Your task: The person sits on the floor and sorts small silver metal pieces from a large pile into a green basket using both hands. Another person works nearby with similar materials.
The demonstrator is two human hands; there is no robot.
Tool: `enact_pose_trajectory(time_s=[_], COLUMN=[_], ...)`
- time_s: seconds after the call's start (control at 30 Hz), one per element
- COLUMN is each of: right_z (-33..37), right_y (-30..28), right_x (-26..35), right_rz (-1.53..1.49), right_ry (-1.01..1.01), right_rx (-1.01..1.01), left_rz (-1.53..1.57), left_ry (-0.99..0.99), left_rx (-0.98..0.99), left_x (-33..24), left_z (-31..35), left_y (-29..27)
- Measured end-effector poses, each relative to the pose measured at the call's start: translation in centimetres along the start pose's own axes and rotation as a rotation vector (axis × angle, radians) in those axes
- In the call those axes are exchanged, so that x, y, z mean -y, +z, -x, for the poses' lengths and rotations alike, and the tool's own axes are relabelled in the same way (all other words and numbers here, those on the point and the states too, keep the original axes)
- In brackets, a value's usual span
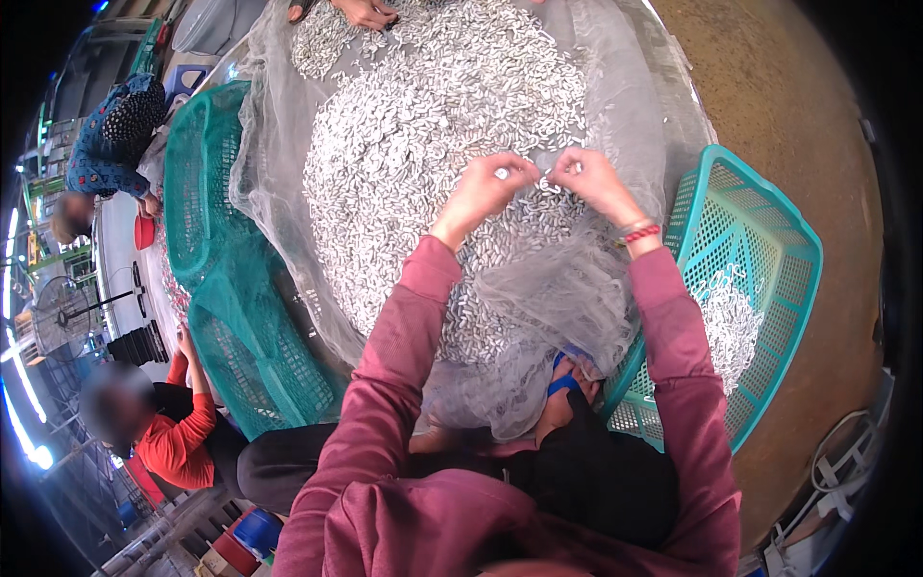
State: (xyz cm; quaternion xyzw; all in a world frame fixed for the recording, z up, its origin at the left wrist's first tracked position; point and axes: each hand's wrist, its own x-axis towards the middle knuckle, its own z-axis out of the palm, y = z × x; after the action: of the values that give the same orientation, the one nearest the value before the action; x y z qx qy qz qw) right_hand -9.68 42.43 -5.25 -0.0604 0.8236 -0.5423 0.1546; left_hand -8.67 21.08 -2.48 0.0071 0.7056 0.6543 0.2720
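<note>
Over a wide pile of small white-and-grey curved pieces (385,144), my two hands are raised close together. My left hand (488,188) is closed in a pinch, with a small white piece (502,174) showing at its curled fingers. Facing it, my right hand (591,181) is also pinched, and a bit of white shows between its fingers. A white curled piece (549,185) appears just below the right fingertips; whether they grip it is hard to tell. The pile lies on pale sheer netting (553,288), bunched up near my feet.
A teal perforated basket (810,260) stands at my right, holding white ring-like pieces (728,327). Green net-covered baskets (207,183) line the left. Another person's hand (365,12) works at the pile's far edge. Two people sit at left, one in an orange top (183,442). Brown floor (798,87) spreads at right.
</note>
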Motion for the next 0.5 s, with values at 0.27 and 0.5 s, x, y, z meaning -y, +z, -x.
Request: enact_pose_trajectory(time_s=[0.27, 0.5], right_z=[1.4, 1.1], right_y=[-1.4, 3.6], right_x=[-0.2, -1.9], right_rz=[0.149, 0.717], right_ry=[-0.195, -0.102], right_rx=[-0.145, 0.055], left_rz=[-0.969, 0.483], left_ry=[0.293, 0.022], left_rx=[-0.057, -0.067], left_x=[4.2, -2.7], left_z=[-1.1, 4.9], left_y=[2.1, -4.7])
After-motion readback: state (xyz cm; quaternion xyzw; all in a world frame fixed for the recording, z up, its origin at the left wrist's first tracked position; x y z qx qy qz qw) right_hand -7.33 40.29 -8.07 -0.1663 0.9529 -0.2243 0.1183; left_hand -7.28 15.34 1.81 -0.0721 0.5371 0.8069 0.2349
